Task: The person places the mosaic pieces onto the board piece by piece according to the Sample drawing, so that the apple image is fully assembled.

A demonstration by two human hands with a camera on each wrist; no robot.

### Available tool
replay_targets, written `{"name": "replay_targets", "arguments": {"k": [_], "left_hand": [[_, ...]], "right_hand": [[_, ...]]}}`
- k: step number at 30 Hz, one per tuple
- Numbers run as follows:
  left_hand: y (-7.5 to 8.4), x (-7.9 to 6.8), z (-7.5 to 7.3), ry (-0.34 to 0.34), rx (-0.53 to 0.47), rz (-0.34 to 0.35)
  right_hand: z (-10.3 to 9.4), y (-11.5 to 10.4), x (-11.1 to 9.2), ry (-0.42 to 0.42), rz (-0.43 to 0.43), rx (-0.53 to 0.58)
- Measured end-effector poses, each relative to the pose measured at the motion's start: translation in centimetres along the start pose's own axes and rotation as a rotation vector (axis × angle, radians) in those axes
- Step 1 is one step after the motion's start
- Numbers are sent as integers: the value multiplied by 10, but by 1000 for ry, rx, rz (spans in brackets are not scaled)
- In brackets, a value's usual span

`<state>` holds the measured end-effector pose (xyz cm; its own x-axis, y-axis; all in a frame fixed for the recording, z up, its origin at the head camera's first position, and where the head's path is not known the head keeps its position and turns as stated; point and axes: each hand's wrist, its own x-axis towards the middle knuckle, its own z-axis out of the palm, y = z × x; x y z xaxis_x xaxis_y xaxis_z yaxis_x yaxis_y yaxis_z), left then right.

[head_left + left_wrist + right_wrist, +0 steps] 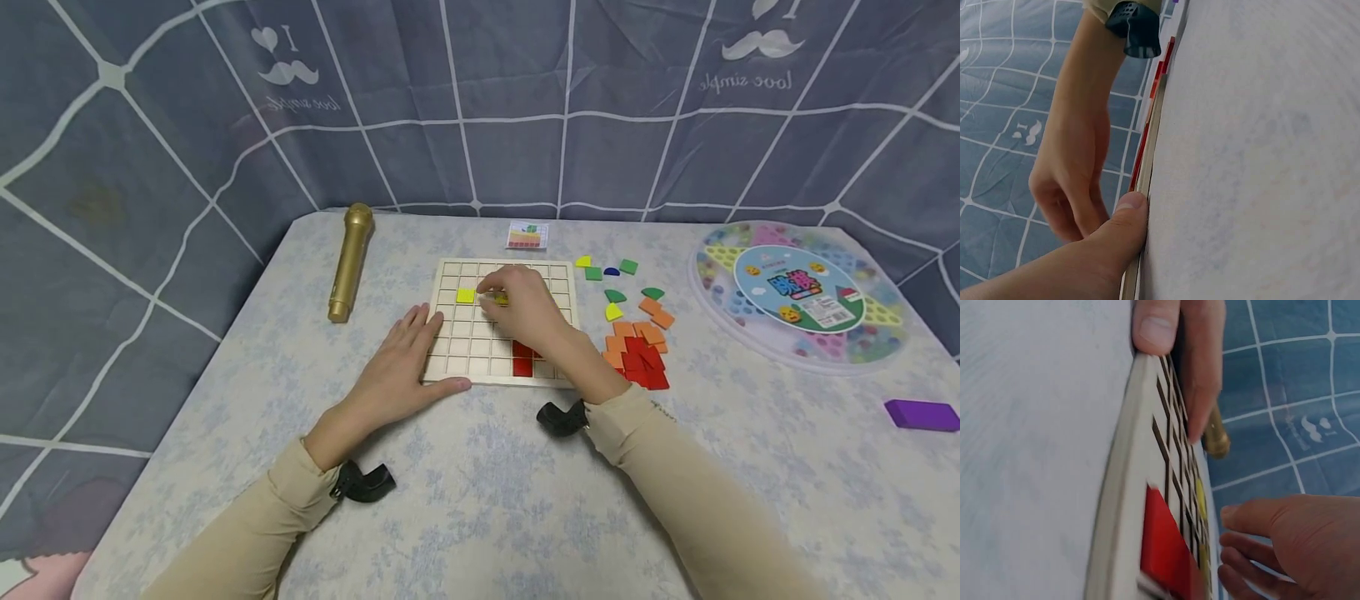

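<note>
A wooden grid board [459,350] lies flat on the table. My left hand [393,375] rests along its left edge, fingers extended on the surface and thumb at the front edge. Over the board's upper middle is my right hand [528,312], its fingers loosely bent. In the right wrist view a gap shows between its thumb and fingers, with nothing visible held there. A yellow square [465,296] sits in the grid just left of those fingertips. Another yellow piece [502,298] is partly hidden under the hand. Red pieces [522,361] fill cells near the front edge.
Right of the board lie a pile of red tiles [641,360], orange tiles [651,333] and several green, yellow and blue pieces. A pattern card [527,235] is behind it. A gold microphone [351,262] lies left; a round plastic case [798,287] and purple block [922,415] lie right.
</note>
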<state>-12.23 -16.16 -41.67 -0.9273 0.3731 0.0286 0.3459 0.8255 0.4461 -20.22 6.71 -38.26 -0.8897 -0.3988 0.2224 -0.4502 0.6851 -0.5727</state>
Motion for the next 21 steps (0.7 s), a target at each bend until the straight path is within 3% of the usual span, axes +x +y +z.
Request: {"name": "replay_targets", "arguments": {"k": [11,14,21], "left_hand": [[1,-1,-1,7,8,-2],[2,-1,-1,7,5,-1],[2,-1,-1,-9,6,-12]], "right_hand": [[-55,32,-38,-15,182,10],[-72,39,-45,-69,228,-45],[-111,51,-55,-191,429,-119]]}}
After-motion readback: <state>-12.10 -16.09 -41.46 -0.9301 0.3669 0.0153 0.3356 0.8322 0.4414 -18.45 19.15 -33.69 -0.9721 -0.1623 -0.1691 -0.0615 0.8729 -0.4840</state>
